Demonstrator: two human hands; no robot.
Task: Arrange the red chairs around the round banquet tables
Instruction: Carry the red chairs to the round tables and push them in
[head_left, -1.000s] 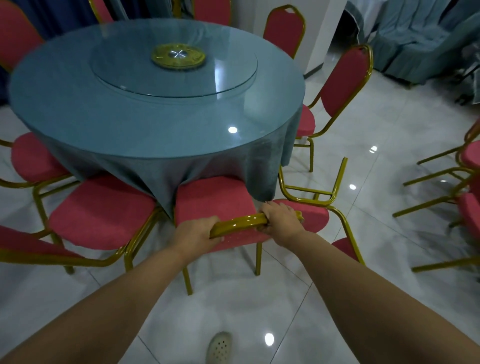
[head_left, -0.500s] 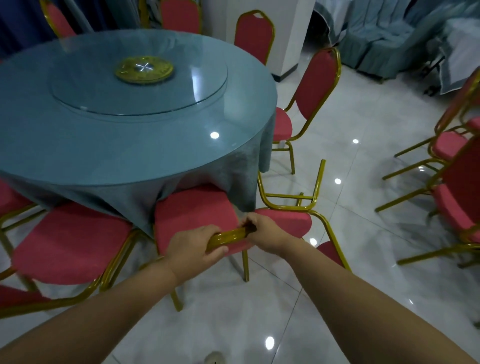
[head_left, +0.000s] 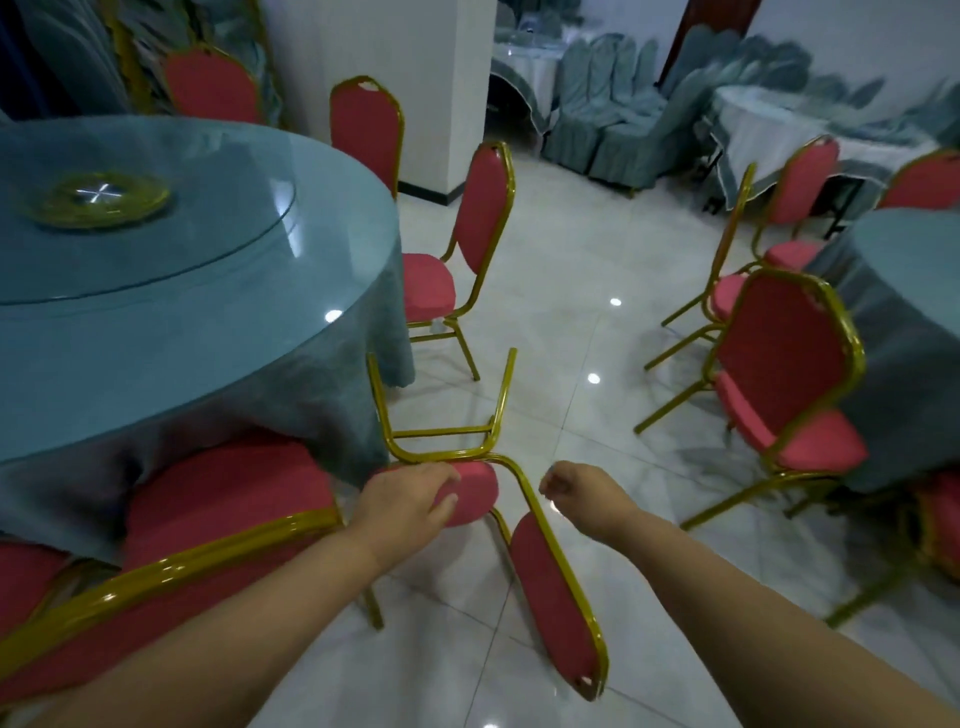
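A red chair with a gold frame lies tipped over (head_left: 556, 603) on the floor beside the round blue-clothed table (head_left: 208, 332), with its legs pointing up and its backrest toward me. My left hand (head_left: 410, 499) lies on this chair's red seat, fingers apart. My right hand (head_left: 574, 491) hovers half curled just right of the chair's frame bar and holds nothing. An upright red chair (head_left: 223, 499) stands at the lower left, its seat tucked under the tablecloth and its gold back rail below my left forearm.
More red chairs ring the table, one (head_left: 483, 208) at its right side and one (head_left: 363, 130) further back. A chair (head_left: 779, 358) stands by a second blue table (head_left: 919, 260) on the right. A white pillar (head_left: 384, 67) and covered chairs (head_left: 608, 109) stand behind.
Both hands have let go of the upright chair's back rail and moved right to the tipped-over chair. My view has turned right, bringing the second table into sight.
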